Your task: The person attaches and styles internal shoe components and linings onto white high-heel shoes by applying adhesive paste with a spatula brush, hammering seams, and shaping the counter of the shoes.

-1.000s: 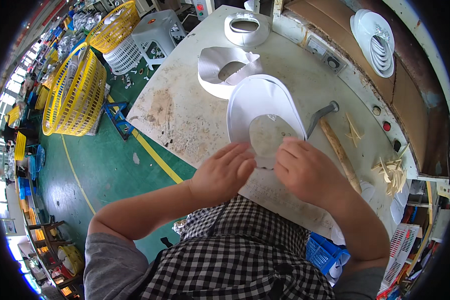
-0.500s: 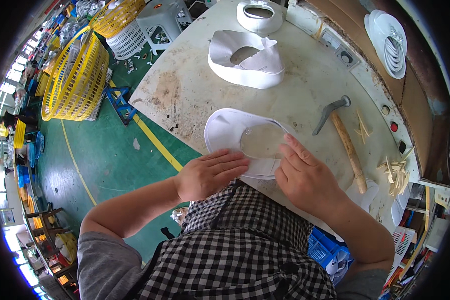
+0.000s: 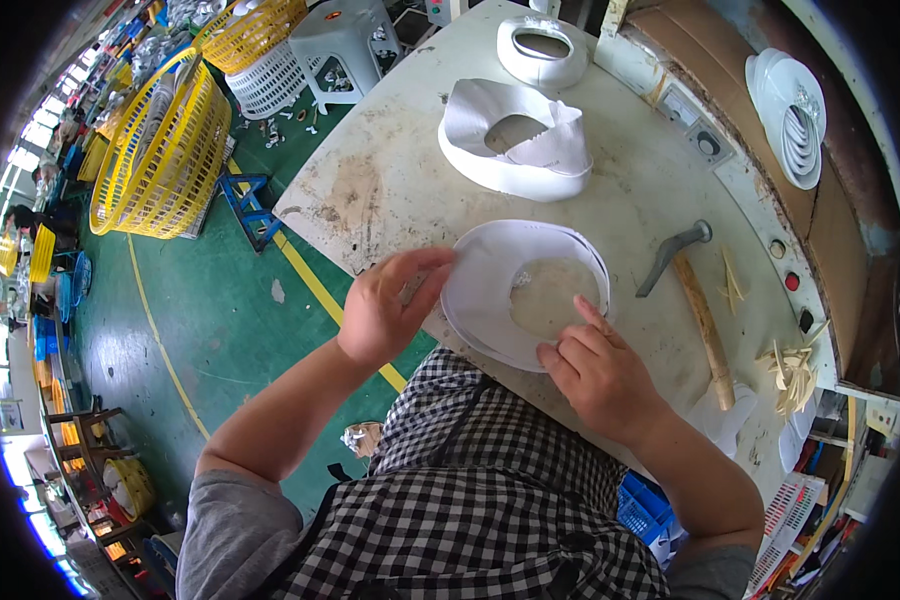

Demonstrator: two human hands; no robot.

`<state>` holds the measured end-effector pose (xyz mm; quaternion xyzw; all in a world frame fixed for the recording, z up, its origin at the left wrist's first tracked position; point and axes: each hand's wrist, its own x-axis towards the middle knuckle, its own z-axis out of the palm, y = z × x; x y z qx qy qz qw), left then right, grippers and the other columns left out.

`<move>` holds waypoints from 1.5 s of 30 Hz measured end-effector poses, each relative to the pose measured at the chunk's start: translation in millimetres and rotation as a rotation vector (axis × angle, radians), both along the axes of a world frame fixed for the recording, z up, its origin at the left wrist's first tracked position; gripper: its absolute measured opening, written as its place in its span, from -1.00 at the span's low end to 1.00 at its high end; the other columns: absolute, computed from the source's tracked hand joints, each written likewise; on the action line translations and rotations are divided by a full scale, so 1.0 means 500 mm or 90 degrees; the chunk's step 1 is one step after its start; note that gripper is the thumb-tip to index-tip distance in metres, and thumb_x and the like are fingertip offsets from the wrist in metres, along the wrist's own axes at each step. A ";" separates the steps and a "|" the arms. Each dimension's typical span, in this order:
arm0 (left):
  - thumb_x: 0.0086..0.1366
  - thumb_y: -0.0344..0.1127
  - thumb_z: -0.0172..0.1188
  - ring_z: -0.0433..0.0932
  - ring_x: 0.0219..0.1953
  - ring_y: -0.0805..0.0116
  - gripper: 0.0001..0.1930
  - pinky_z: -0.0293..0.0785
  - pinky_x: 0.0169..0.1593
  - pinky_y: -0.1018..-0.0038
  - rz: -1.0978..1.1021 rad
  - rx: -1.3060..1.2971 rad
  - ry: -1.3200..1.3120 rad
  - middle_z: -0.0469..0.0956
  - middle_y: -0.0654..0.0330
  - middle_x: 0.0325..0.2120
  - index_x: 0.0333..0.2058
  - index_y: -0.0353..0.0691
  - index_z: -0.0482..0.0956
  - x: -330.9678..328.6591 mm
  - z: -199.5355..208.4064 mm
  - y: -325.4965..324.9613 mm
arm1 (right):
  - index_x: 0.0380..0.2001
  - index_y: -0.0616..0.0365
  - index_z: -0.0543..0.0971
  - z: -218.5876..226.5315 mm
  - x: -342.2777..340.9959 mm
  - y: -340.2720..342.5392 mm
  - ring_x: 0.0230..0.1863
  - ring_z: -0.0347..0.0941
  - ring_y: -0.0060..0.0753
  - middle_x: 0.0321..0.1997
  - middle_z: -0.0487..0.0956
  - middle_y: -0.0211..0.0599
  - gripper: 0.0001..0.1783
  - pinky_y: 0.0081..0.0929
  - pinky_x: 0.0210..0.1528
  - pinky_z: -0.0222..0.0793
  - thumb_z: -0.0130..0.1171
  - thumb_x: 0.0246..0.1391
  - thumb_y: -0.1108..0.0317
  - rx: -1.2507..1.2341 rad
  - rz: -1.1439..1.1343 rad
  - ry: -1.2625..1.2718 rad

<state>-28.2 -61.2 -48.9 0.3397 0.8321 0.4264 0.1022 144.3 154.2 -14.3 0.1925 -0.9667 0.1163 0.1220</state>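
Observation:
A white shoe upper [image 3: 485,265], ring-shaped around an oval opening, lies at the near edge of the worktable. My left hand [image 3: 382,303] pinches its left rim between thumb and forefinger. On the near right side, my right hand [image 3: 605,380] is closed at the rim, its thumb against the piece and its forefinger stretched out over the opening. The fingertips under the rim are hidden. Farther back stands a second white upper [image 3: 515,175] with a raised, folded collar. Another white upper [image 3: 542,60] sits at the far edge.
To the right lies a hammer [image 3: 703,330] with a wooden handle, beside thin tan strips [image 3: 792,375]. A raised panel with a dial [image 3: 708,143] borders the worktable [image 3: 370,200]. Stacked white pieces [image 3: 790,120] rest on the cardboard-lined shelf. Yellow baskets [image 3: 165,160] stand left on the green floor.
My left hand has gone from lying flat on the upper's near side to pinching its left rim. The upper has turned slightly, and my right hand has slid nearer along the rim.

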 end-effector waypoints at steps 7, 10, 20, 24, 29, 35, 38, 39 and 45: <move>0.04 -0.22 0.48 0.61 -0.32 0.40 -0.54 0.55 -0.18 0.44 0.089 0.017 -0.189 0.64 0.17 -0.36 -0.10 -0.27 0.57 0.021 0.051 0.097 | -0.30 0.26 0.60 -0.005 0.033 -0.026 -0.17 0.48 -0.29 -0.39 0.52 -0.27 -0.82 -0.20 0.16 0.39 0.17 0.03 0.40 0.048 -0.023 0.066; 0.04 -0.22 0.48 0.61 -0.34 0.45 -0.62 0.56 -0.22 0.47 0.038 0.015 -0.258 0.65 0.17 -0.37 -0.21 -0.26 0.60 0.033 0.083 0.109 | -0.23 0.20 0.60 0.040 0.040 -0.040 -0.15 0.49 -0.25 -0.37 0.54 -0.26 -0.72 -0.22 0.07 0.40 0.29 0.01 0.28 -0.128 0.011 -0.013; 0.07 -0.32 0.45 0.64 -0.38 0.31 -0.77 0.54 -0.29 0.46 -0.117 0.172 -0.060 0.63 0.16 -0.40 -0.32 -0.25 0.63 0.085 0.115 0.118 | -0.27 0.19 0.62 0.082 0.018 -0.002 -0.47 0.57 -0.24 -0.53 0.60 -0.22 -0.70 -0.37 -0.37 0.43 0.28 0.11 0.15 -0.386 -0.423 -0.212; 0.18 -0.42 0.35 0.61 -0.40 0.44 -0.91 0.52 -0.29 0.53 -0.111 0.197 -0.068 0.64 0.21 -0.44 -0.35 -0.27 0.64 0.083 0.103 0.106 | -0.28 0.22 0.64 0.066 0.039 0.011 -0.40 0.59 -0.45 -0.49 0.65 -0.24 -0.72 -0.43 -0.33 0.43 0.14 0.25 0.20 -0.635 -0.329 -0.343; 0.23 -0.38 0.26 0.64 -0.44 0.18 -0.91 0.53 -0.34 0.40 -0.113 0.144 -0.053 0.62 0.08 -0.49 -0.37 -0.28 0.61 0.080 0.103 0.105 | -0.16 0.26 0.62 0.020 0.068 -0.002 -0.33 0.58 -0.55 -0.34 0.69 -0.26 -0.72 -0.45 -0.29 0.43 0.02 0.33 0.28 -0.869 -0.282 -0.341; 0.31 -0.34 0.20 0.55 -0.51 0.39 -0.85 0.46 -0.39 0.44 -0.072 0.079 -0.019 0.59 0.11 -0.54 -0.37 -0.32 0.60 0.071 0.088 0.106 | -0.11 0.25 0.60 0.022 0.094 -0.012 -0.36 0.61 -0.31 -0.35 0.64 -0.09 -0.75 -0.39 -0.31 0.44 0.10 0.25 0.33 -0.571 -0.424 -0.261; 0.30 -0.32 0.21 0.55 -0.51 0.39 -0.85 0.46 -0.38 0.46 -0.062 0.038 -0.013 0.58 0.12 -0.54 -0.36 -0.30 0.60 0.072 0.094 0.113 | -0.31 0.26 0.60 0.020 0.094 -0.023 -0.47 0.54 -0.09 -0.51 0.55 -0.05 -0.80 -0.34 -0.42 0.39 0.15 0.21 0.32 -0.433 -0.422 -0.053; 0.29 -0.31 0.21 0.58 -0.49 0.25 -0.85 0.49 -0.38 0.41 -0.081 0.036 0.003 0.59 0.07 -0.53 -0.38 -0.28 0.60 0.074 0.104 0.117 | -0.43 0.24 0.54 0.022 0.092 -0.019 -0.52 0.48 -0.03 -0.57 0.50 -0.06 -0.77 -0.29 -0.48 0.34 0.15 0.20 0.29 -0.368 -0.440 -0.078; 0.27 -0.20 0.28 0.62 -0.38 0.32 -0.72 0.54 -0.26 0.42 -0.031 0.146 -0.178 0.62 0.10 -0.41 -0.24 -0.32 0.54 0.081 0.101 0.130 | -0.64 0.17 0.37 0.031 0.062 0.005 -0.65 0.36 0.06 -0.69 0.39 -0.10 -0.60 -0.15 -0.59 0.21 0.11 0.24 0.22 -0.306 -0.507 -0.021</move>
